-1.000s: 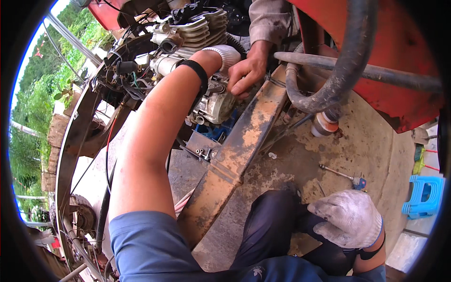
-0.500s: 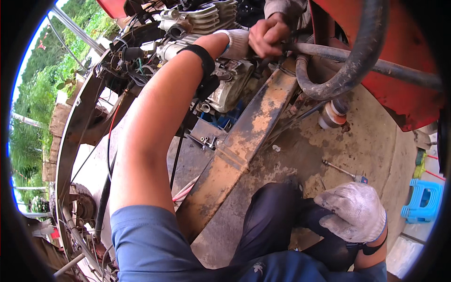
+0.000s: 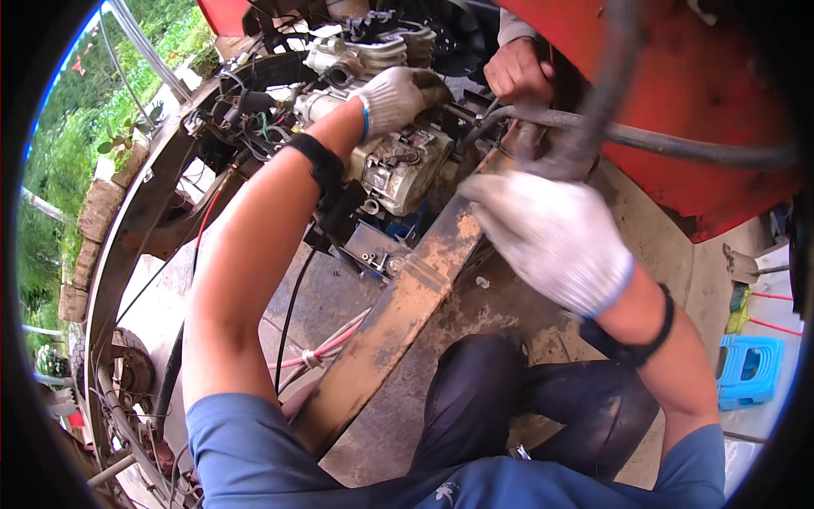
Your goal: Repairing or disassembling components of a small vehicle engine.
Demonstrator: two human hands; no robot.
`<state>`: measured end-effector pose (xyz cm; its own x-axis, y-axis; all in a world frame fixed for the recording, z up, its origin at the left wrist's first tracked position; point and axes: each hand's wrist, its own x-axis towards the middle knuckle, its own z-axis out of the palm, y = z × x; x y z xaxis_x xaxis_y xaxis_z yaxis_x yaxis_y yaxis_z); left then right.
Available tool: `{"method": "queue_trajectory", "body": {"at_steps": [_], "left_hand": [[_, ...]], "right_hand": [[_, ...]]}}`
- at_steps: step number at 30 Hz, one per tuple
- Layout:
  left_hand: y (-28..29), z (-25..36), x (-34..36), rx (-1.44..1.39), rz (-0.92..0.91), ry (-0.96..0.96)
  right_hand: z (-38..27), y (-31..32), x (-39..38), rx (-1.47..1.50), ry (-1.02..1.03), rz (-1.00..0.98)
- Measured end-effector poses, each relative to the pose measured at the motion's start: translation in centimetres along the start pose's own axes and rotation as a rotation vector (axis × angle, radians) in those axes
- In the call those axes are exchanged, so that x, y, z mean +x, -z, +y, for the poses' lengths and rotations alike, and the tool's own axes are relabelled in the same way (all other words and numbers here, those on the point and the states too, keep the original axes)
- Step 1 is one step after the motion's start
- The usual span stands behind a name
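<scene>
My gloved left hand (image 3: 397, 100) reaches to the upper part of the grimy engine (image 3: 398, 165), its fingers curled at something I cannot make out. My gloved right hand (image 3: 543, 237) is blurred over the rusty frame beam (image 3: 407, 310), its fingers loosely stretched out and apparently holding nothing; whether it touches the beam is unclear. Just beyond, another person's bare hand (image 3: 517, 69) is near a thick dark curved hose (image 3: 610, 85) and a straighter pipe (image 3: 695, 148). A small metal bracket (image 3: 369, 246) with loose hardware lies below the engine.
A red body panel (image 3: 687, 102) overhangs on the right. The curved frame rail (image 3: 127, 246) and wiring run down the left. A blue plastic stool (image 3: 746, 373) stands at right on the concrete floor (image 3: 551, 339). My bent legs are below the beam.
My right hand has risen from beside my knee toward the beam and hose. My left hand has shifted slightly leftward and down. The other person's hand has moved up and right, away from mine.
</scene>
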<state>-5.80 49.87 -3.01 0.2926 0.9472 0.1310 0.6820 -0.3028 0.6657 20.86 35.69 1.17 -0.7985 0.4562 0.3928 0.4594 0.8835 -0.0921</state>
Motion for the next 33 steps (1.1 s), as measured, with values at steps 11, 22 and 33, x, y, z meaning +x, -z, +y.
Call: {"method": "queue_trajectory", "body": {"at_steps": [11,22,33], "left_hand": [[-0.4,1.2,-4.2,-0.284,0.176,-0.050],[-1.0,-0.6,-6.1,1.144,0.209,-0.320],[12.0,11.6,-26.3,0.197,0.189,0.242]], "right_hand": [[-2.4,1.3,14.4,-0.307,-0.267,-0.071],[8.5,-7.9,17.9,-0.522,-0.259,-0.713],[3.3,-7.7,20.8,-0.293,-0.615,-0.611]]}}
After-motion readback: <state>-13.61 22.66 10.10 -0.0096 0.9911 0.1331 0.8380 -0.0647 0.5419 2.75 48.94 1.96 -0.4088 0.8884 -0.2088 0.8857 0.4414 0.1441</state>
